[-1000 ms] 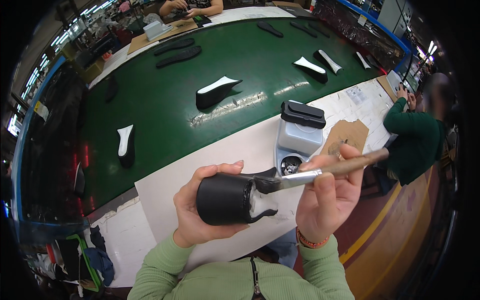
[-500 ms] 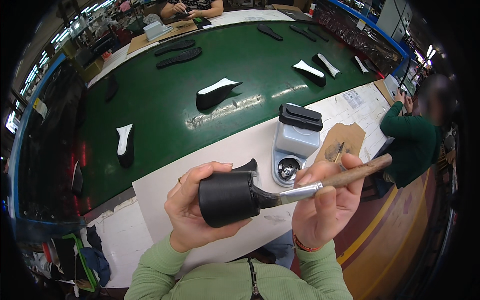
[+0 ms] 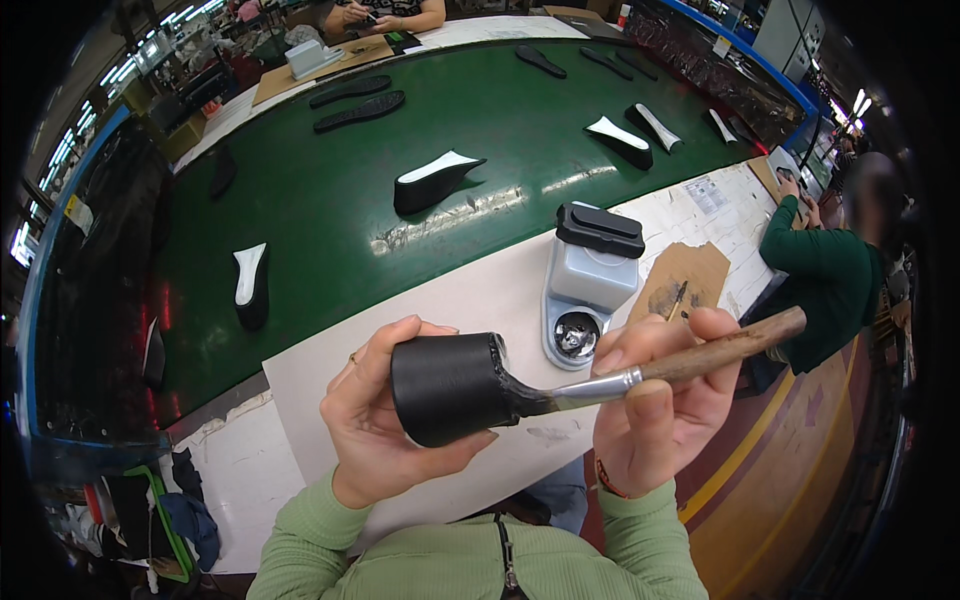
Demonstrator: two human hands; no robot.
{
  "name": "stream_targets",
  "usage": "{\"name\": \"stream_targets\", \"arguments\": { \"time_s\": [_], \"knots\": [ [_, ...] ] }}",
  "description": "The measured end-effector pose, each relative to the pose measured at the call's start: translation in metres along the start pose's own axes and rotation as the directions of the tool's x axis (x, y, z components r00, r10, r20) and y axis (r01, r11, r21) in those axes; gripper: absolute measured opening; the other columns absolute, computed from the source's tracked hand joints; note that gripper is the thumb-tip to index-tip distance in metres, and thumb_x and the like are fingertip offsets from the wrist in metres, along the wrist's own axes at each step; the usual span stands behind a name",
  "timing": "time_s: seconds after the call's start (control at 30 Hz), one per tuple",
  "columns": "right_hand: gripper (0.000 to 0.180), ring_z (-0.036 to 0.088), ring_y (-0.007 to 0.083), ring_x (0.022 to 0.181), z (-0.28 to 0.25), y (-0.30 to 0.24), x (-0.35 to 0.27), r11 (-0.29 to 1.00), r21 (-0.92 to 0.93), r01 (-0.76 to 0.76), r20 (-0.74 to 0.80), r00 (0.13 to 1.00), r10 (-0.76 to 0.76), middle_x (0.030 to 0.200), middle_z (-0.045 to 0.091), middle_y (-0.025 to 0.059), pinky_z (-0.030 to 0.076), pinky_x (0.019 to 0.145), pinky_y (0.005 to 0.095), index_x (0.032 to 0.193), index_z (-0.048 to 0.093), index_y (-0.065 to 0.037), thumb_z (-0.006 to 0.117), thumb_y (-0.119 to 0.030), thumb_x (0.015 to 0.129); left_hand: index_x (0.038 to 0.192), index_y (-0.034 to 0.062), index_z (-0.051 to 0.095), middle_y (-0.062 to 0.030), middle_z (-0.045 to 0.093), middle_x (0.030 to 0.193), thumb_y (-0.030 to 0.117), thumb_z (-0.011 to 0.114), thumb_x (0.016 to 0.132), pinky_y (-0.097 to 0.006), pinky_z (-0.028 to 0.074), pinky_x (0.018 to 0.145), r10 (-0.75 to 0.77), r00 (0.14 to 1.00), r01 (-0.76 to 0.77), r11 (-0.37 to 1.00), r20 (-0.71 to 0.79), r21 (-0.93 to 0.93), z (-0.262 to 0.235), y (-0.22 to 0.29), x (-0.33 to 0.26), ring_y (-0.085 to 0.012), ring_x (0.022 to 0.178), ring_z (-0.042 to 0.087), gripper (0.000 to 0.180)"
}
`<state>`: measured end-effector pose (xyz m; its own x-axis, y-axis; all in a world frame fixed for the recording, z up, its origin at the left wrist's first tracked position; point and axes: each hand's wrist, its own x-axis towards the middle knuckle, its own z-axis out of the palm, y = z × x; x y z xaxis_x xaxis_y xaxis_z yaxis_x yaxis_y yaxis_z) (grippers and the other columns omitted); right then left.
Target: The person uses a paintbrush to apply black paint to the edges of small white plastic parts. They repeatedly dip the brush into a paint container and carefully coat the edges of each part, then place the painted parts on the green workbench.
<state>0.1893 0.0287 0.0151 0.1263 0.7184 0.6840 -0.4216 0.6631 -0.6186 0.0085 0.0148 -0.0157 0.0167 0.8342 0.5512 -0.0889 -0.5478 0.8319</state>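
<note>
Green worktop (image 3: 320, 220) and white ledge (image 3: 745, 235), with a brush (image 3: 715, 355) at a black heel piece (image 3: 450, 390)

Broad and glossy, the worktop fills most of the view, its edges bent by the lens. Scattered over it, well apart for the most part, lie black wedges with white tops, one near the middle (image 3: 433, 187) and another toward the left (image 3: 251, 285), while flat black soles (image 3: 360, 111) rest near the far side. Dark, sheet-like panels (image 3: 95, 290) in blue framing stand at both ends. Along the near side runs the ledge, partly covered by a pale sheet (image 3: 460, 295). A whitish container with a black lid (image 3: 600, 230) stands there, its round well (image 3: 577, 337) dark inside; just beside it is a stained brown card (image 3: 705, 265).

Above the pale sheet, the left hand (image 3: 365, 435) wraps around the heel piece, holding it tilted on its side. The right hand (image 3: 665, 420) pinches the wooden-handled brush, whose dark bristles touch the piece's right end.

On the right, a person in a dark green top (image 3: 825, 260) works at the ledge, beside a reddish floor with yellow stripes (image 3: 735, 475). Across the worktop, another person's hands (image 3: 358, 15) are in view. A green-rimmed basket (image 3: 168, 530) sits at lower left.
</note>
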Motion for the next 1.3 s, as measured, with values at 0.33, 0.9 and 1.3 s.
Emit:
{"name": "stream_targets", "arguments": {
  "time_s": [0.33, 0.9, 1.3],
  "knots": [
    [0.056, 0.059, 0.0193, 0.074, 0.001, -0.003, 0.003, 0.999, 0.043, -0.017, 0.025, 1.000, 0.016, 0.084, 0.059, 0.0215, 0.048, 0.070, 0.0288, 0.122, 0.032, 0.002, 0.063, 0.004, 0.075, 0.128, -0.0092, 0.034, -0.0136, 0.057, 0.105, -0.004, 0.078, 0.056, -0.029, 0.050, 0.082, -0.195, 0.980, 0.198, 0.971, 0.029, -0.138, -0.001, 0.012, 0.001, -0.0182, 0.094, 0.059, 0.085],
    [0.058, 0.057, 0.0158, 0.066, -0.002, 0.000, 0.005, 0.999, -0.022, 0.045, 0.109, 0.993, -0.042, 0.079, 0.059, 0.0223, 0.047, 0.061, 0.0252, 0.120, 0.034, 0.001, 0.066, 0.005, 0.072, 0.129, -0.0079, 0.034, -0.0124, 0.056, 0.110, -0.005, 0.077, 0.059, -0.030, 0.047, 0.089, -0.377, 0.925, 0.374, 0.869, 0.056, -0.324, 0.001, 0.014, 0.000, -0.0173, 0.100, 0.057, 0.082],
    [0.055, 0.051, 0.0166, 0.063, -0.007, 0.003, 0.009, 0.977, -0.122, 0.173, 0.256, 0.957, -0.138, 0.077, 0.058, 0.0226, 0.041, 0.056, 0.0271, 0.117, 0.037, 0.003, 0.065, 0.008, 0.070, 0.129, -0.0084, 0.034, -0.0135, 0.054, 0.114, -0.005, 0.075, 0.062, -0.031, 0.046, 0.090, -0.438, 0.897, 0.427, 0.826, 0.058, -0.368, 0.001, 0.015, 0.001, -0.0183, 0.103, 0.055, 0.078]
  ]
}}
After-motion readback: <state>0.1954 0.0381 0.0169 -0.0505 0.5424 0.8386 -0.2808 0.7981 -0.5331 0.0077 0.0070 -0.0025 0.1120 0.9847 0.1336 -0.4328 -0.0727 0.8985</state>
